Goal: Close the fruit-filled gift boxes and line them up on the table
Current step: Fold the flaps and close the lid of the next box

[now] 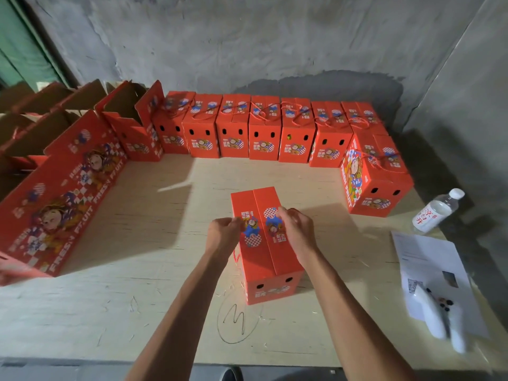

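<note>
Both forearms reach over the bench (pixel 137 270) to the red gift box (pixel 264 259) at its centre. Left hand (pixel 224 232) and right hand (pixel 295 229) have fingers curled onto the two closed lid flaps; whether they pinch the red cord handle (pixel 235 255) I cannot tell. Risk: uneven pressure may spring the flaps open or crease the printed cardboard. Closed boxes (pixel 275 127) line the wall, rectangular, matte, with oval vent holes.

Bare concrete corner, pale wood table.
Grey wall (pixel 247 42) runs along the far side, with a dark patch low at centre-right; a second wall (pixel 467 111) on the right. Green panel (pixel 19 45) far left. Table (pixel 115 312) scratched, pen-marked.
</note>
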The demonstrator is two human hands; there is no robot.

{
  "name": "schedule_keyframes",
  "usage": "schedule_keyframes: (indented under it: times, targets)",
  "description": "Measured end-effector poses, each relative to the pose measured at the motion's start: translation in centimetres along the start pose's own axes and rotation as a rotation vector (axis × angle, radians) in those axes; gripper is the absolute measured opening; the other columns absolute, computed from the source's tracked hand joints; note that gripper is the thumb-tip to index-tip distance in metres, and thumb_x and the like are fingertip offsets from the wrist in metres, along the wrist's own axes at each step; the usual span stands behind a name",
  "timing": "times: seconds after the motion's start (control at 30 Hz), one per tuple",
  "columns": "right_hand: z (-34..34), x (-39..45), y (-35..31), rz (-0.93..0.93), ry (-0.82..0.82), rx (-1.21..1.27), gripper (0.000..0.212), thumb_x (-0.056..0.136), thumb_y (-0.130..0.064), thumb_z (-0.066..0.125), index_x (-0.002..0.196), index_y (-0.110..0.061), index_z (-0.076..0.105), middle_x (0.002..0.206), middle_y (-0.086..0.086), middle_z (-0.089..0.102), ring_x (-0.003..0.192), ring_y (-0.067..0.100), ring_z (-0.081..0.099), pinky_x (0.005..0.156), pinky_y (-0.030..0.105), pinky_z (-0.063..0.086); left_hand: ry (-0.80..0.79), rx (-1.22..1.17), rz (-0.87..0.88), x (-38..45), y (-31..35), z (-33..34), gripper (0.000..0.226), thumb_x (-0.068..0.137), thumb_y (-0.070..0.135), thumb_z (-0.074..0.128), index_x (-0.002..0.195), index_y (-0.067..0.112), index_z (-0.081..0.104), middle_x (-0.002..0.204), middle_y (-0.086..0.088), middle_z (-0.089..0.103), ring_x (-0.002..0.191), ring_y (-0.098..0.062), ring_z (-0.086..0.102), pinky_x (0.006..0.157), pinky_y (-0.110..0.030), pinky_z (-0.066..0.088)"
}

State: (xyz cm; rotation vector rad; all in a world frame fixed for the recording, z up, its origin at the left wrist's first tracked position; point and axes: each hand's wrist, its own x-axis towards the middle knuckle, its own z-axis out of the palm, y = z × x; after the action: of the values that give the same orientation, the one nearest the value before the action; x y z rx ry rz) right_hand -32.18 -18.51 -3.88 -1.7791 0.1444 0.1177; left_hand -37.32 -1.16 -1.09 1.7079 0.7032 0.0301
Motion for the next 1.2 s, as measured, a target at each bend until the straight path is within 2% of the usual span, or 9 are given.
schedule_keyframes:
  times: [0.13,0.23,0.33,0.47,0.6,0.73,0.87,1.0,1.2]
  targets:
    - [1.6,-1.3,-1.9,-0.036,-0.294,0.119,0.038,0.104,-0.043,0.055,0.088,-0.016,0.076,0.082,0.003,0.077,0.073,0.015,0.070,0.065,0.025,0.055,-0.044,-0.015,0.157,-1.8,3.0,0.9,0.031,0.096,0.012,0.054,0.072,0.008,0.074,0.062,-0.002,0.068,0.057,-0.012,0.058,0.060,-0.029,0.048]
    - [2.5,-2.4,-3.3,0.085,-0.427,0.132,0.063,0.107,-0.057,0.035,0.067,-0.028,0.073,0.062,-0.003,0.067,0.056,0.010,0.063,0.054,0.022,0.051,-0.102,0.002,0.253,-3.0,3.7,1.2,0.026,0.094,0.010,0.052,0.080,0.006,0.074,0.071,-0.019,0.070,0.060,-0.029,0.067,0.059,-0.043,0.059]
    - [2.6,-2.7,-4.0,0.085,-0.460,0.113,0.068,0.105,-0.065,0.033,0.070,-0.019,0.068,0.061,0.000,0.063,0.055,0.011,0.061,0.054,0.023,0.049,-0.052,0.164,0.432,-3.9,3.3,0.7,0.027,0.091,0.009,0.055,0.078,0.018,0.077,0.064,-0.003,0.071,0.057,-0.022,0.069,0.051,-0.030,0.055]
    - [2.8,-2.8,-5.0,-0.030,-0.396,0.181,0.054,0.101,-0.052,0.058,0.074,-0.006,0.068,0.064,0.003,0.061,0.059,0.011,0.061,0.060,0.021,0.050,0.026,0.208,0.560,-4.3,3.1,0.4,0.018,0.091,0.006,0.059,0.082,0.011,0.075,0.073,0.001,0.068,0.073,-0.021,0.067,0.064,-0.039,0.056]
    - [3.2,-2.7,-5.8,-0.092,-0.306,0.298,0.038,0.102,-0.033,0.063,0.071,-0.012,0.065,0.067,0.006,0.055,0.069,0.018,0.054,0.068,0.034,0.044,0.114,0.093,0.533,-4.5,2.9,0.9,0.009,0.100,0.027,0.060,0.104,0.020,0.057,0.103,0.010,0.052,0.094,-0.012,0.060,0.072,-0.016,0.048]
    - [4.1,-1.9,-6.2,-0.118,-0.205,0.128,0.041,0.098,-0.034,0.063,0.067,-0.007,0.061,0.057,0.004,0.053,0.056,0.018,0.050,0.058,0.037,0.041,0.021,0.009,0.466,-3.9,2.4,0.7,0.009,0.105,0.030,0.050,0.103,0.028,0.058,0.104,0.006,0.065,0.088,0.002,0.063,0.070,-0.014,0.046]
    - [5.5,-1.4,-6.5,-0.168,-0.099,0.052,0.032,0.094,-0.037,0.061,0.079,-0.009,0.064,0.066,0.005,0.064,0.063,0.014,0.058,0.062,0.045,0.054,-0.116,0.103,0.485,-3.1,1.2,0.2,0.028,0.104,0.018,0.046,0.131,0.019,0.055,0.123,0.002,0.066,0.105,-0.001,0.063,0.076,-0.012,0.049]
    - [6.7,-0.6,-7.7,-0.172,-0.064,0.012,0.034,0.094,-0.039,0.059,0.076,-0.010,0.059,0.075,0.016,0.066,0.071,0.036,0.067,0.067,0.055,0.060,-0.221,0.134,0.573,-2.2,1.3,-0.3,0.052,0.098,0.003,0.045,0.148,0.016,0.042,0.136,-0.002,0.059,0.121,-0.010,0.059,0.094,-0.026,0.053]
    - [7.1,1.9,-11.2,-0.139,0.067,0.054,0.032,0.096,-0.025,0.058,0.066,-0.016,0.052,0.052,-0.010,0.048,0.046,0.005,0.042,0.053,0.030,0.035,-0.200,0.496,0.593,0.5,1.6,-0.4,0.062,0.101,0.036,0.058,0.154,0.016,0.032,0.156,-0.008,0.037,0.139,-0.032,0.037,0.112,-0.050,0.037]
